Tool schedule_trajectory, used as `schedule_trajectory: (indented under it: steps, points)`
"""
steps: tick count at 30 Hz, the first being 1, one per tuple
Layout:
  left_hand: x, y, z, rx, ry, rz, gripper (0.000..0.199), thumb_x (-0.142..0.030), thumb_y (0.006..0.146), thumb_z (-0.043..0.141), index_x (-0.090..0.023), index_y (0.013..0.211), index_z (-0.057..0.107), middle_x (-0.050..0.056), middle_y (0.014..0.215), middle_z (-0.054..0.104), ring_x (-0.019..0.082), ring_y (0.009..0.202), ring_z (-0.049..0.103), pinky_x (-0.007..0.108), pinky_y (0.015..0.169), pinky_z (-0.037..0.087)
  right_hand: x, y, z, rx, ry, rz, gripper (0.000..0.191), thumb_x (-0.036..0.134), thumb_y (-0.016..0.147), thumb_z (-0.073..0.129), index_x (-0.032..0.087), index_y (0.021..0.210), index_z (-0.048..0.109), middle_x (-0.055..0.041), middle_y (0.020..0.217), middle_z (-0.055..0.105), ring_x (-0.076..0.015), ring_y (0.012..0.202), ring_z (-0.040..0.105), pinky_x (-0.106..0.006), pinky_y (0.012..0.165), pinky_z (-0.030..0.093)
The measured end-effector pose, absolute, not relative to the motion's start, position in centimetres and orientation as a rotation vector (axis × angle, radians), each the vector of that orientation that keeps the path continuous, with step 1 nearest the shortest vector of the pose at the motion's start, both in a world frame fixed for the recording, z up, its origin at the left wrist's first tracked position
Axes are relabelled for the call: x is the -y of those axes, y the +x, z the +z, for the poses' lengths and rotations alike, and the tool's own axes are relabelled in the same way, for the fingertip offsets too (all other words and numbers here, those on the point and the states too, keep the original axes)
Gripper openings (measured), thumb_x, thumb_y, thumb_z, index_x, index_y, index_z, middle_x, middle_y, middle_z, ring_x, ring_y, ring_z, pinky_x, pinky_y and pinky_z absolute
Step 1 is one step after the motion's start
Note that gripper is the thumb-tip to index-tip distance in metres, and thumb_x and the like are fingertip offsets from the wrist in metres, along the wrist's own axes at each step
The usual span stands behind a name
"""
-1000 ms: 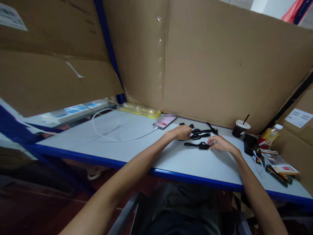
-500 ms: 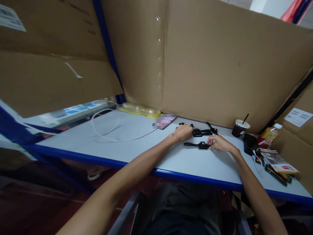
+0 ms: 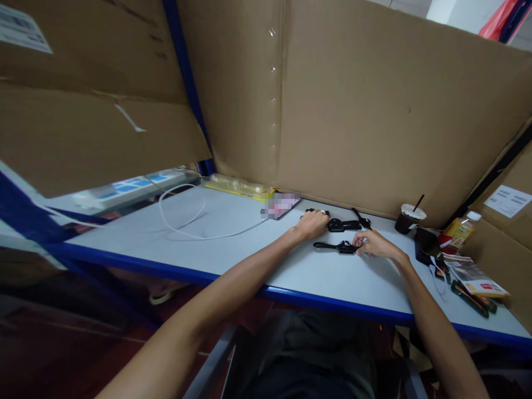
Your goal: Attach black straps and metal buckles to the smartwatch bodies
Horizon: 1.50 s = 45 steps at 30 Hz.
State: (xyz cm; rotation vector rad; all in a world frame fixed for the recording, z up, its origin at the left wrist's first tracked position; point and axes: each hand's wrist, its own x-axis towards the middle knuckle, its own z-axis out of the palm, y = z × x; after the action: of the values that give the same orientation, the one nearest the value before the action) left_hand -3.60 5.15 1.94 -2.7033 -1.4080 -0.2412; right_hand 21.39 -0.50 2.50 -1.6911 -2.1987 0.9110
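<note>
Weight in the nearer black tool (image 3: 346, 247) is probably modest, judging by its slim handles and compact middle, and you should expect a stiff body that won't flex between your fingers. The smooth, dark surface could be a little slippery. It seems sturdy overall, but treat the small raised parts at the middle as the delicate spot; the handles look like the sensible places to take hold.

It lies on the table (image 3: 366, 288), somewhat right of centre and about midway between the front and back edges. Your right hand (image 3: 371, 244) has thumb and fingers pinching its right end, mostly covering that handle. Its long axis runs roughly parallel to the table's front edge, with the uncovered handle pointing toward the left edge.

Your left hand (image 3: 315, 224) is curled beside the farther black tool (image 3: 343, 225), nearer the back edge; I cannot tell whether those fingers are gripping anything, as their tips are hidden. That tool's visible handle points toward the table's right edge, its axis also running lengthwise.
</note>
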Motion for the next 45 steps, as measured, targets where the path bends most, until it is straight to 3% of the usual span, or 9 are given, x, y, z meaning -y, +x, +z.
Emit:
schedule_trajectory:
  steps: [12,19,22,25,28,34,40,45]
  points:
    - [-4.9,-3.7,2.2,1.397,-2.685,-0.318,0.023,-0.032,0.098,0.059,-0.016,0.113,0.069,0.016,0.120,0.070,0.030,0.113,0.067,0.036,0.088,0.052,0.7,21.2,2.7,2.200,-1.690,0.912,0.024,0.017,0.067,0.071,0.016,0.090,0.069,0.0022,0.081,0.062,-0.0053,0.047,0.047,-0.021,0.044,0.037]
    - [-3.6,-3.0,2.4,1.163,-2.796,-0.442,0.025,-0.021,0.103,0.044,-0.018,0.105,0.068,0.011,0.107,0.072,0.024,0.092,0.070,0.031,0.074,0.046,0.5,23.0,2.9,2.273,-1.790,0.712,0.023,0.017,0.070,0.073,0.018,0.093,0.072,0.0006,0.085,0.067,-0.0079,0.053,0.052,-0.022,0.050,0.039]
    - [-3.0,-2.5,2.1,1.077,-2.882,-0.457,0.027,-0.026,0.105,0.043,-0.017,0.107,0.068,0.012,0.103,0.073,0.024,0.089,0.070,0.031,0.071,0.045,0.3,23.3,3.1,2.240,-1.767,0.540,0.025,0.016,0.074,0.072,0.018,0.099,0.073,-0.0017,0.095,0.071,-0.0097,0.060,0.056,-0.023,0.055,0.040]
    - [-2.5,-2.1,1.3,1.037,-2.970,-0.446,0.037,-0.047,0.105,0.049,-0.016,0.117,0.067,0.013,0.107,0.073,0.026,0.092,0.070,0.032,0.072,0.046,0.2,22.5,3.0,2.226,-1.655,0.328,0.015,0.017,0.081,0.070,0.018,0.095,0.075,-0.0033,0.096,0.073,-0.0126,0.069,0.059,-0.025,0.064,0.041]
    - [-2.3,-1.6,0.4,0.990,-3.034,-0.413,0.052,-0.061,0.095,0.063,-0.015,0.119,0.066,0.014,0.115,0.070,0.028,0.099,0.069,0.032,0.073,0.047,0.6,20.9,2.7,2.281,-1.592,0.240,0.009,0.017,0.084,0.070,0.019,0.090,0.076,-0.0037,0.095,0.073,-0.0142,0.074,0.061,-0.026,0.070,0.042]
    - [-2.5,-1.1,-0.5,0.933,-3.085,-0.483,0.050,-0.059,0.094,0.066,-0.016,0.119,0.065,0.010,0.110,0.071,0.027,0.099,0.069,0.030,0.072,0.045,2.0,18.7,2.6,2.439,-1.601,0.042,0.012,0.018,0.088,0.069,0.022,0.095,0.078,-0.0037,0.095,0.073,-0.0176,0.082,0.065,-0.027,0.070,0.040]
    - [-3.3,-1.1,-1.0,0.951,-3.136,-0.572,0.045,-0.057,0.093,0.068,-0.018,0.115,0.068,0.007,0.106,0.072,0.023,0.095,0.068,0.027,0.070,0.041,2.5,18.3,2.8,2.506,-1.602,-0.093,0.020,0.016,0.091,0.067,0.023,0.106,0.078,-0.0058,0.107,0.074,-0.0199,0.093,0.067,-0.028,0.076,0.043]
    - [-3.8,-1.1,-1.2,0.962,-3.167,-0.594,0.046,-0.060,0.092,0.068,-0.019,0.112,0.073,0.005,0.098,0.074,0.022,0.086,0.068,0.026,0.065,0.037,2.5,18.2,2.9,2.547,-1.624,-0.175,0.017,0.016,0.092,0.066,0.021,0.102,0.077,-0.0085,0.107,0.073,-0.0242,0.108,0.064,-0.030,0.081,0.045]
